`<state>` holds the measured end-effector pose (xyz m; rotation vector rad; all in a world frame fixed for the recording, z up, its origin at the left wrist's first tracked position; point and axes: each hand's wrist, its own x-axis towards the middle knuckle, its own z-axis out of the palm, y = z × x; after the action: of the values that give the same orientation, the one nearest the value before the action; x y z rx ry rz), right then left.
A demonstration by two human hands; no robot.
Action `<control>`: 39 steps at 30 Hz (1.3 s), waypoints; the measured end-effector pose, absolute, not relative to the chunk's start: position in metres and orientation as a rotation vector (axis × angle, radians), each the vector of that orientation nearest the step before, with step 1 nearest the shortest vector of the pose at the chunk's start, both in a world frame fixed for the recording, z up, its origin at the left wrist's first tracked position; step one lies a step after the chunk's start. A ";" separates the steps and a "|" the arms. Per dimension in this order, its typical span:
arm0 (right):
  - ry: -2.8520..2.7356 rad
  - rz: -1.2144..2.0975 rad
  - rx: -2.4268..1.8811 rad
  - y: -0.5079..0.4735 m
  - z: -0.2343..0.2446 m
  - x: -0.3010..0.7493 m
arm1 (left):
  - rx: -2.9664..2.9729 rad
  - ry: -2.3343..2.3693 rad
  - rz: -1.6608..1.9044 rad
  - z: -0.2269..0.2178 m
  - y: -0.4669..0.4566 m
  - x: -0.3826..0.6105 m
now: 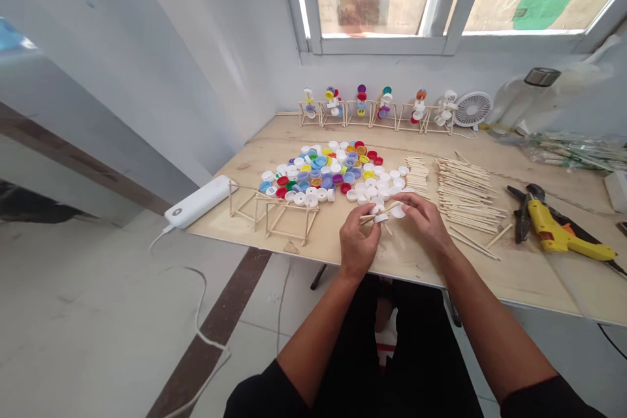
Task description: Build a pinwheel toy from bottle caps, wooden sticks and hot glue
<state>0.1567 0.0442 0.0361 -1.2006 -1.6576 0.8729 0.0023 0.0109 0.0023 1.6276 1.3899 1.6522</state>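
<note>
Near the table's front edge my left hand is closed around a small piece made of wooden sticks and white bottle caps. Its sticks cross and poke out past my fingers. My right hand pinches a white bottle cap at the right side of that piece; whether the cap is joined to it I cannot tell. Just beyond both hands spreads a pile of coloured bottle caps, with white ones closest to my fingers. Loose wooden sticks lie to the right of my right hand.
Stick frames stand at the front left, by a white power strip. Along the wall runs a row of stick frames bearing caps, then a small white fan and a bottle. A yellow glue gun and pliers lie right.
</note>
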 end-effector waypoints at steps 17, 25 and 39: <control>-1.564 0.737 -1.229 0.049 0.027 0.160 | 0.972 1.178 1.658 -0.009 0.020 -0.001; -1.576 0.735 -1.272 0.048 0.031 0.159 | 0.630 0.902 1.684 0.012 0.015 -0.009; -1.546 0.789 -1.272 0.051 0.026 0.160 | 0.168 0.454 1.300 0.031 -0.013 -0.010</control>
<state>0.1604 0.0509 0.0257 -1.2724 -1.5462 0.7892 -0.0102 -0.0126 0.0308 0.1684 0.4541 1.2998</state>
